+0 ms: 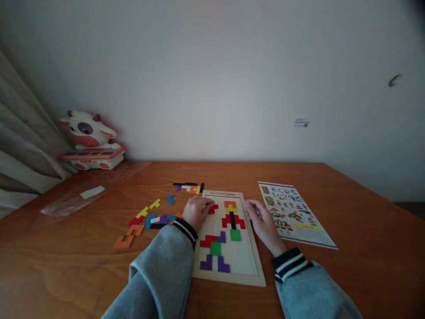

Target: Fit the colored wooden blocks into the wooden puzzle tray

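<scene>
A wooden puzzle board (247, 270) lies flat on the table, holding coloured block pieces arranged in figures. My left hand (196, 212) rests over its upper left part, fingertips on a red piece (213, 209) that they partly cover. My right hand (261, 219) is at the board's right edge, fingers curled near the rim; whether it pinches anything is too small to tell. Between the hands, on the board, are an orange piece (230, 204), red pieces around a black bar and a green square (235, 235). Lower left stand red, green and purple pieces (223, 265).
Loose coloured pieces (135, 229) lie left of the board, and more (187, 188) beyond its upper left corner. A printed pattern sheet (295, 212) is on the right. Farther left are clear plastic wrapping (66, 206) and a cow-shaped toy keyboard (93, 153) beside a curtain.
</scene>
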`<action>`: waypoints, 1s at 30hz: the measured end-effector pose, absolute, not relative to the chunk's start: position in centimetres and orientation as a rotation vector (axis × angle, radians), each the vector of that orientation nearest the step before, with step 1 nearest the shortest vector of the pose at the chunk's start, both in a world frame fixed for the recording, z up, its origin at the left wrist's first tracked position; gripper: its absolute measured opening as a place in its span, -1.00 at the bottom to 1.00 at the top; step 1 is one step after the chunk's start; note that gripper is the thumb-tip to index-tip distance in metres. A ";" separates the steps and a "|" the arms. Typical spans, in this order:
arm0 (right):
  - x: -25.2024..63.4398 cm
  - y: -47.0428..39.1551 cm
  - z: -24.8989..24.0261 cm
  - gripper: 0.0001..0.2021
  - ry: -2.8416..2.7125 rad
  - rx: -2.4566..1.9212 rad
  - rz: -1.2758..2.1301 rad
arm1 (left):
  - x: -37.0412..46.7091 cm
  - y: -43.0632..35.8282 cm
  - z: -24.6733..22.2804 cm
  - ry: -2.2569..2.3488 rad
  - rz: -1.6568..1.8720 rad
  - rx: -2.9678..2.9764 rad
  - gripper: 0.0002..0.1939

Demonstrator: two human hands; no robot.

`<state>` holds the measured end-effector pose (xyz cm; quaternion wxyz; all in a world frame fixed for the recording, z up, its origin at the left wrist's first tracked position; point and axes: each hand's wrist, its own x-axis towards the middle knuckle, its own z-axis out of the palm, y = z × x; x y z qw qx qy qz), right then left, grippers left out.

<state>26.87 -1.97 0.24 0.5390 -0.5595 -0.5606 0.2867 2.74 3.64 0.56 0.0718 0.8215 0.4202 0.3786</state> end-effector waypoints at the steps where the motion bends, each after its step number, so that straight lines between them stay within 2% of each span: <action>1: 26.9 -2.0 0.2 -0.58 -1.335 -1.330 0.681 | 2.8 3.7 0.5 1.251 1.149 2.464 -0.87; 8: 27.0 -2.0 0.2 -0.60 -1.368 -1.335 0.674 | 2.9 2.9 1.6 1.156 1.243 2.616 -0.77; 11: 27.1 -2.0 0.1 -0.59 -1.373 -1.341 0.662 | 2.8 1.9 2.4 1.073 1.091 2.794 -0.78; 17: 27.1 -1.9 -0.1 -0.59 -1.376 -1.332 0.647 | 2.6 1.2 3.0 1.016 0.697 2.876 -0.64; 30: 27.2 -1.8 -0.4 -0.60 -1.409 -1.349 0.614 | 2.4 2.2 1.1 1.138 0.678 2.734 -0.51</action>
